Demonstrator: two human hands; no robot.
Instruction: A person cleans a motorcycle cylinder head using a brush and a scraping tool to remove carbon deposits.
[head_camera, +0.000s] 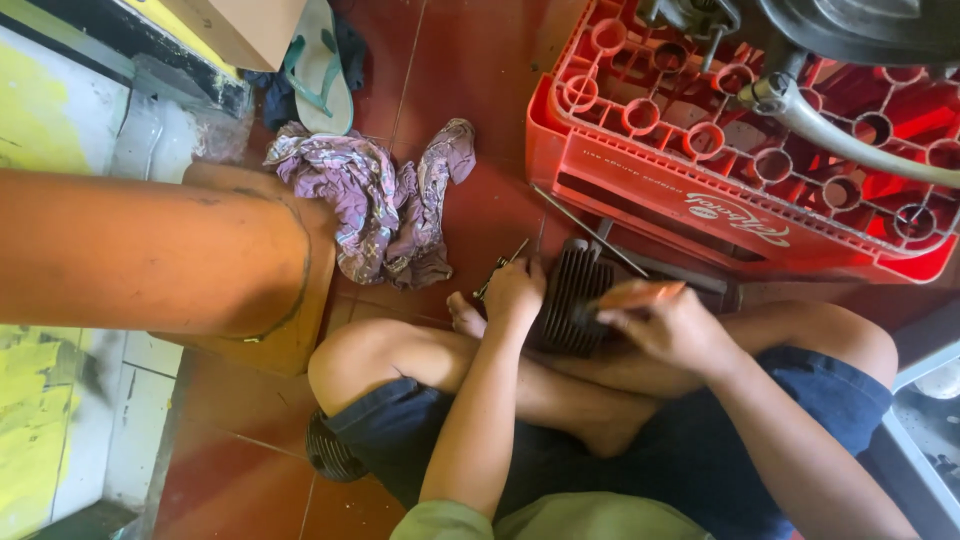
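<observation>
We see the left hand (513, 290) clasping a dark, ribbed metal cylinder (572, 295). The right hand (672, 325) grips a smooth orange-handled tool (632, 297) against its fins.

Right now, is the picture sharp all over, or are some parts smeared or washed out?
Head view: mostly sharp in even daylight; the right hand and the orange-handled tool it holds are smeared by motion. The left hand on the finned metal cylinder is clearer. The red bottle crate is crisp, and the yellow and white surface at left looks washed out.
</observation>
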